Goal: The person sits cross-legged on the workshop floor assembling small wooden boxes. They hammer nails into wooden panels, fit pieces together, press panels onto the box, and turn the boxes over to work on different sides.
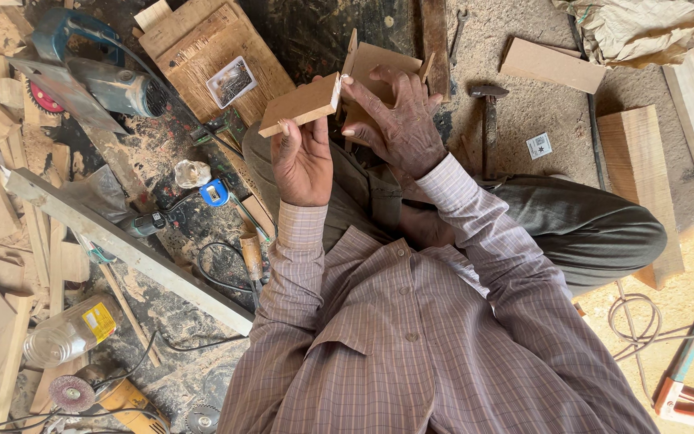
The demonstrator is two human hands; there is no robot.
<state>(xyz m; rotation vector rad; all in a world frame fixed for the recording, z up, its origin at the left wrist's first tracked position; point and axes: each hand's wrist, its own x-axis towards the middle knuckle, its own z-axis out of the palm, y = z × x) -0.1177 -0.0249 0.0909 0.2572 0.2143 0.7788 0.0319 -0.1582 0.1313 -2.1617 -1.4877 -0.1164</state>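
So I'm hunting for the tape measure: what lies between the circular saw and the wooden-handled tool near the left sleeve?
In the head view, between the circular saw and the wooden-handled tool lie a crumpled clear wrapper and the blue tape measure, on the sawdusty floor.

A dusty workshop floor [516, 104], strewn with sawdust, carries everything here. On its left side lie a blue-handled circular saw with a red blade [82, 76], a long pale wooden batten [122, 249] set diagonally, a clear plastic bottle with a yellow label [70, 331], a small blue tape measure [214, 193], a flat brown wooden board [210, 56] and loose offcuts. On the right lie a metal-headed hammer [489, 120], a thin tan rectangular board [553, 66], a thick pale wooden block [640, 177], a crumpled beige sack [632, 28] and a red-handled handsaw [688, 378].
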